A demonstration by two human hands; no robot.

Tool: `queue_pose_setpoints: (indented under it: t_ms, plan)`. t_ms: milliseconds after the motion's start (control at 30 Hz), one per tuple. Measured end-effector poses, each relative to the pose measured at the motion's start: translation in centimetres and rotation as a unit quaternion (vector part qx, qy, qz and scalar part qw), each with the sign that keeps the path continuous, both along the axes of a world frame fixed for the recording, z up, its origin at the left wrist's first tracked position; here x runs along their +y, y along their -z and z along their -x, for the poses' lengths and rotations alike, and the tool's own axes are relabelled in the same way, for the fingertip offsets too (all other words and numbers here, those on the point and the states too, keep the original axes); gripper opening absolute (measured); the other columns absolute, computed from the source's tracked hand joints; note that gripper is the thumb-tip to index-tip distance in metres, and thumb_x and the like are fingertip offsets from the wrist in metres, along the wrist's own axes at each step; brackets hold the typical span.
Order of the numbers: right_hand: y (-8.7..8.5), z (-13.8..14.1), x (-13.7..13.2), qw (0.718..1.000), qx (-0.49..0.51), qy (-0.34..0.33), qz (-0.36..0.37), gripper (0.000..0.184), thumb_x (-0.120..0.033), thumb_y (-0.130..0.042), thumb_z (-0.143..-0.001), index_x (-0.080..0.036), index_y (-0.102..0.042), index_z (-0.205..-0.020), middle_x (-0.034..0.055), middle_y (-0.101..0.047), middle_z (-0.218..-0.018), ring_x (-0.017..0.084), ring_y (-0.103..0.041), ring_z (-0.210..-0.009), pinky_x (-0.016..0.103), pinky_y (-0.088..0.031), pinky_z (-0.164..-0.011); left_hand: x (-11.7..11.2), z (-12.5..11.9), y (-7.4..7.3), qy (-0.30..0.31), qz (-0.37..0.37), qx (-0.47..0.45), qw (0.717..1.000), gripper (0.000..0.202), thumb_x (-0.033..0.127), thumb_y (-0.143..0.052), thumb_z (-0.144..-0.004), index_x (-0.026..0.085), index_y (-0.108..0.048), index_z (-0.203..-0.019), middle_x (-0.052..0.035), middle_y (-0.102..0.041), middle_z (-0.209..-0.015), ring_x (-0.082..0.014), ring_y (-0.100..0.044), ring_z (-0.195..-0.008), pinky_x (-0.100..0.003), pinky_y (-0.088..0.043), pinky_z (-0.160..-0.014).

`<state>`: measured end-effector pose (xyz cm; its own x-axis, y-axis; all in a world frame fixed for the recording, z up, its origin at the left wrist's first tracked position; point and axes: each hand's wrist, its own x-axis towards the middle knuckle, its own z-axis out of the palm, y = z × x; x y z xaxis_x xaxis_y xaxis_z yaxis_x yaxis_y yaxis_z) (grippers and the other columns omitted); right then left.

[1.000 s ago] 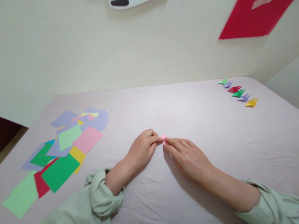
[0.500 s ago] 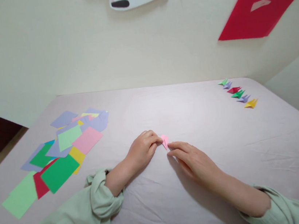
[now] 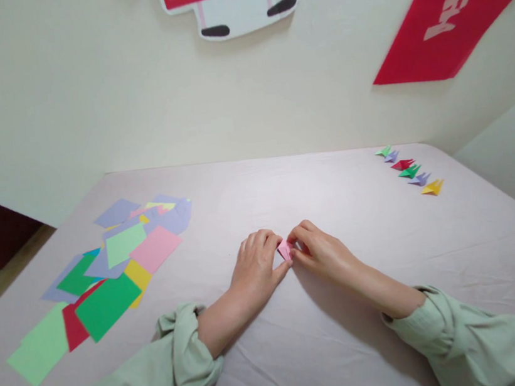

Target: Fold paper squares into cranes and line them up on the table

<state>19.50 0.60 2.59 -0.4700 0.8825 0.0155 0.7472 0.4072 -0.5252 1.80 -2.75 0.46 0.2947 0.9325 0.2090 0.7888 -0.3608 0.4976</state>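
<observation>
Right hand [image 3: 327, 255] closed in; with left hand [image 3: 257, 264], fingers pinch pink fold [image 3: 285, 250]; orientation hidden.

Small folded pink paper piece [image 3: 285, 249], pointed shape, mid-table, partly hidden, pinched on both sides

Craft room, cloth-covered table [image 3: 334, 195], paper wall decorations [image 3: 233, 6]

Pink folded piece [image 3: 285, 249]: paper, matt, sharp creases.
Table cover [image 3: 458, 242]: cloth, matt, soft wrinkles.
Loose sheets [image 3: 108, 301]: col. paper, flat, smooth, matt.
Folded row [image 3: 409, 170]: paper, matt, creased.
Sleeves [image 3: 185, 361]: lt green cloth, matt, crumpled at cuffs.
Banner [image 3: 442, 10]: thin red sheet w/ fold lines; paper or cloth n/k.
Wall [image 3: 82, 83]: smooth, matt.
</observation>
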Motion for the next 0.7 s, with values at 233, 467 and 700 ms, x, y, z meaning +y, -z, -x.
queue_pose_setpoints:
  t_ms: [233,467,700]
  plan:
    - [0.9,0.9,1.0,0.981,0.162,-0.005,0.108,0.005,-0.021,-0.053,-0.085,-0.02,-0.052,-0.08,-0.0021,-0.061,-0.071,0.013,-0.054,-0.065,0.024,-0.039,-0.06,1.0,0.2,0.2,-0.011,0.023,-0.069,0.997,0.008,0.025,-0.062,-0.085,0.021,-0.055,-0.085,-0.0023,-0.059,-0.093,-0.0206,-0.052,-0.092,-0.034,-0.04,-0.083]
    - [1.3,1.2,3.2,0.931,0.313,0.012,0.188,0.017,-0.036,-0.053,-0.088,-0.019,-0.051,-0.086,-0.0035,-0.057,-0.068,0.012,-0.053,-0.06,0.024,-0.041,-0.056,4.5,0.7,-0.1,0.005,0.121,-0.28,0.952,0.024,0.034,-0.055,-0.088,0.017,-0.059,-0.071,-0.0015,-0.06,-0.078,-0.0153,-0.054,-0.076,-0.027,-0.041,-0.071]
    - [1.6,2.2,5.8,0.942,0.283,-0.002,0.183,0.03,-0.044,-0.046,-0.093,-0.021,-0.046,-0.074,-0.0046,-0.053,-0.061,0.01,-0.046,-0.051,0.023,-0.035,-0.051,8.3,0.7,0.0,-0.04,0.16,-0.394,0.904,0.03,0.042,-0.059,-0.081,0.016,-0.055,-0.067,0.0029,-0.053,-0.065,-0.012,-0.048,-0.065,-0.025,-0.037,-0.064]
